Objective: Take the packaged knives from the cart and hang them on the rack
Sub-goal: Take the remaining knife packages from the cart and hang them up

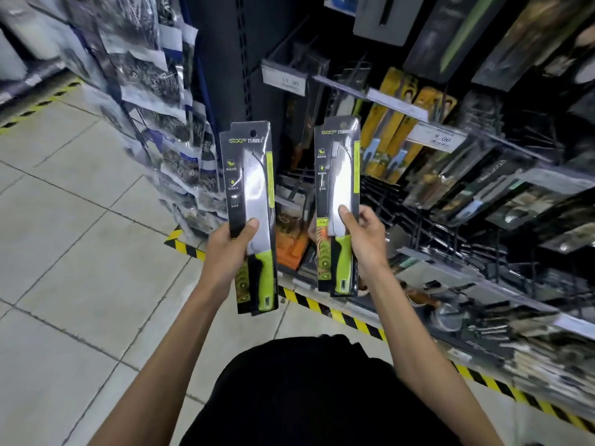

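- While both arms reach forward, the left hand grips a packaged knife with a green handle, held upright, the thumb pressed on the front of the pack.
- The right hand grips a second packaged knife of the same kind, also upright, thumb on its front.
- Both packs are held in the air, apart from each other, in front of the rack of hanging knife packs.
- Yellow-and-black hazard tape lines the tiled floor below the rack.
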